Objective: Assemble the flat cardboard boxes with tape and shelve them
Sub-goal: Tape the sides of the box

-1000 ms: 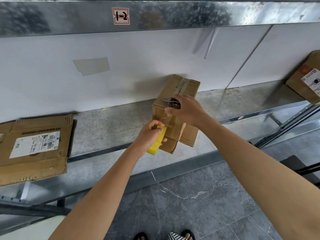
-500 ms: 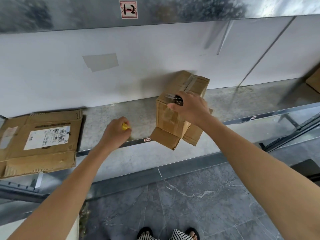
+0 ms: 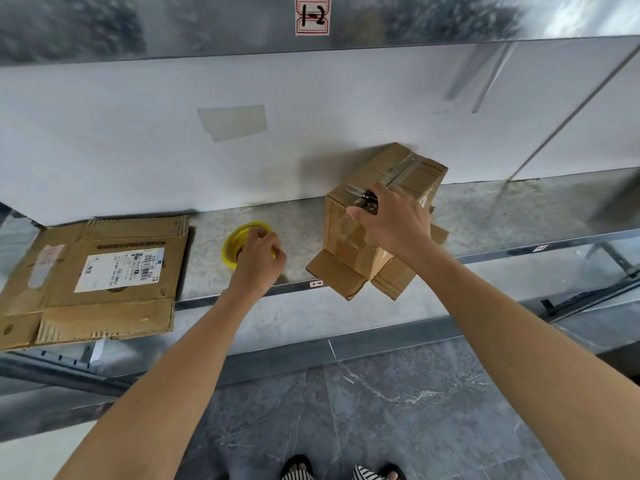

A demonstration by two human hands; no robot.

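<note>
Yellow tape roll (image 3: pixel 239 242) has left the box. A second ago your left hand (image 3: pixel 258 261) held it against the cardboard; now it grips the roll down on the shelf (image 3: pixel 502 216), centre-left of frame, near the flat cardboard (image 3: pixel 104 271). That seam looks taped, I judge. Your right hand (image 3: pixel 394 223) clutches the scissors (image 3: pixel 363 197) against the box (image 3: pixel 405 168), right of centre. Its long axis tilts toward the upper right, loose flaps pointing to the lower edge.

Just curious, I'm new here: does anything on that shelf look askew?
Yes. The brown cardboard box leans tilted over the grey metal shelf's front edge, its lower flaps splayed open, with the right hand on it.
</note>
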